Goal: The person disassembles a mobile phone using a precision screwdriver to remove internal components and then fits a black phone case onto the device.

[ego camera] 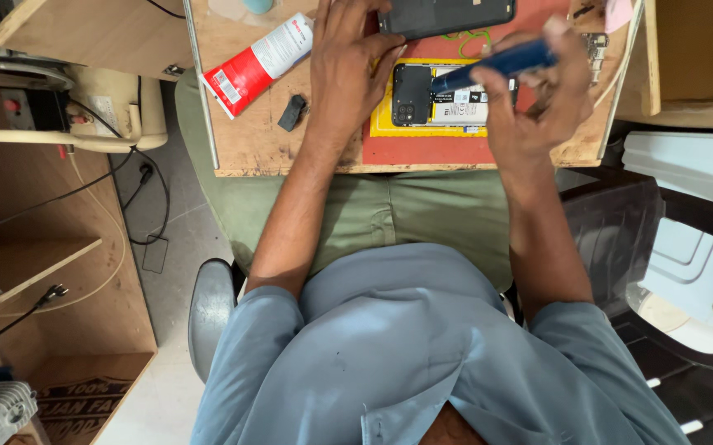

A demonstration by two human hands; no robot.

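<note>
The opened phone (pixel 443 103) lies under both hands: left hand (pixel 347 62) flat, steadying it; right hand (pixel 538 91) grips the blue screwdriver (pixel 497 64), best kept seated squarely.

We cannot see the left edge of the opened black smartphone with exposed internals (pixel 443 97); our left hand (pixel 344 66) covers it. The dark blue screwdriver's (pixel 497 66) tip is too small to place. The black rectangular phone back cover (pixel 447 15) is cut by the top edge.
</note>
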